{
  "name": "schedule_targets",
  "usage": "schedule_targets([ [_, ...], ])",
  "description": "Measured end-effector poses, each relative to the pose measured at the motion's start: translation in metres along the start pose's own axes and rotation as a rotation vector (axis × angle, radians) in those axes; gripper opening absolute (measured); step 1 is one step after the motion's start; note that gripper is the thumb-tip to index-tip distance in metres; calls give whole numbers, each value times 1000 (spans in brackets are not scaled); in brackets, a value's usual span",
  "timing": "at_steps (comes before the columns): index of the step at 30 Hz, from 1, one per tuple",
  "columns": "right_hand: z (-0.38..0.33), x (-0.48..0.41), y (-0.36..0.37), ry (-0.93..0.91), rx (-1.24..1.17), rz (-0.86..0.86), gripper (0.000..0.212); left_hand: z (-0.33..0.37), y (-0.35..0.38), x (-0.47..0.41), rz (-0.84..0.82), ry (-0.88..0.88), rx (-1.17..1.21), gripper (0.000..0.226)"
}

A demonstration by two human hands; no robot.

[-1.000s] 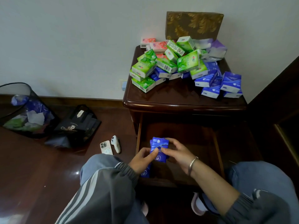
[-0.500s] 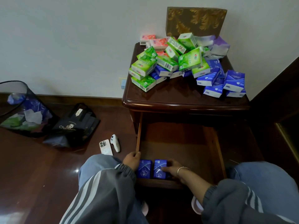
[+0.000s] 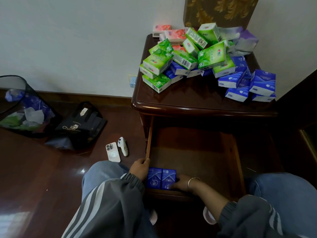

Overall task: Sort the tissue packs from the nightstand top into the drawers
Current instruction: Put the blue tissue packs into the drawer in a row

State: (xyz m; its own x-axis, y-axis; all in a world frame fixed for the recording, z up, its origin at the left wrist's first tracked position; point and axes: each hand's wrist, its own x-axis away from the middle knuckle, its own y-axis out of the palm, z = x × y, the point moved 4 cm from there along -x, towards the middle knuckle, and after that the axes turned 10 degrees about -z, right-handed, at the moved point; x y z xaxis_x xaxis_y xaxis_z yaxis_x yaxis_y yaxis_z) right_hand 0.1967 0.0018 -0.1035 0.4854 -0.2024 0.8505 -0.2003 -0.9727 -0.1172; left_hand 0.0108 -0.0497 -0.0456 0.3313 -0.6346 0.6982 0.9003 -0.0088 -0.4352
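Pack from mid-air is now sitting in drawer (image 3: 197,160), blue packs (image 3: 162,177) lying between my fingers. Flat-fingered right hand (image 3: 182,183) is pressing them; left hand (image 3: 139,169) grip I'm not seeing. I'm judging this as squaring the row; next needs reaching beyond fingertips to pile (image 3: 188,55).

Glare is seen on the dim floor (image 3: 83,170) left of the left hand (image 3: 139,169); the right hand (image 3: 184,182) is blurred; edges are bowed.
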Motion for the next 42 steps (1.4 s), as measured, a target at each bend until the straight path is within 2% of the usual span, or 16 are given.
schedule_targets([
  [2,3,-2,-9,43,-9,10,40,-1,1,-1,-4,1,8,39],
  [4,1,-3,-22,60,25,145,48,-1,1,-1,-3,1,14,39],
  [6,-8,-5,-27,-22,8,240,59,-1,0,-1,0,-2,15,39],
  [8,-18,-9,-20,-94,10,202,58,0,0,-1,-1,-9,14,39],
  [13,-22,-20,-10,-87,182,167,52,-1,1,0,-3,-26,16,39],
  [18,-19,-13,-15,-44,103,53,62,0,0,2,-12,-50,27,40],
  [20,-19,-5,-14,-63,22,82,60,1,1,3,-28,-54,33,41],
  [25,-39,44,-32,-246,-71,307,40,5,0,10,-2,-38,-30,39],
  [27,-46,81,-47,-349,-3,393,31,12,-2,16,70,4,-79,34],
  [29,-52,129,-72,-459,88,563,23,25,-9,25,205,92,-98,27],
  [31,-56,185,-102,-591,142,844,17,46,-20,40,365,218,-95,21],
  [33,-55,237,-135,-687,193,1223,15,75,-29,60,512,396,-132,18],
  [35,-52,271,-169,-668,246,1543,19,109,-34,79,600,579,-174,16],
  [36,-52,280,-187,-630,277,1634,23,126,-34,87,628,652,-192,16],
  [38,-58,284,-223,-501,344,1644,37,156,-33,101,672,763,-221,16],
  [42,-68,259,-280,-247,313,1414,57,201,-17,116,713,895,-286,18],
])
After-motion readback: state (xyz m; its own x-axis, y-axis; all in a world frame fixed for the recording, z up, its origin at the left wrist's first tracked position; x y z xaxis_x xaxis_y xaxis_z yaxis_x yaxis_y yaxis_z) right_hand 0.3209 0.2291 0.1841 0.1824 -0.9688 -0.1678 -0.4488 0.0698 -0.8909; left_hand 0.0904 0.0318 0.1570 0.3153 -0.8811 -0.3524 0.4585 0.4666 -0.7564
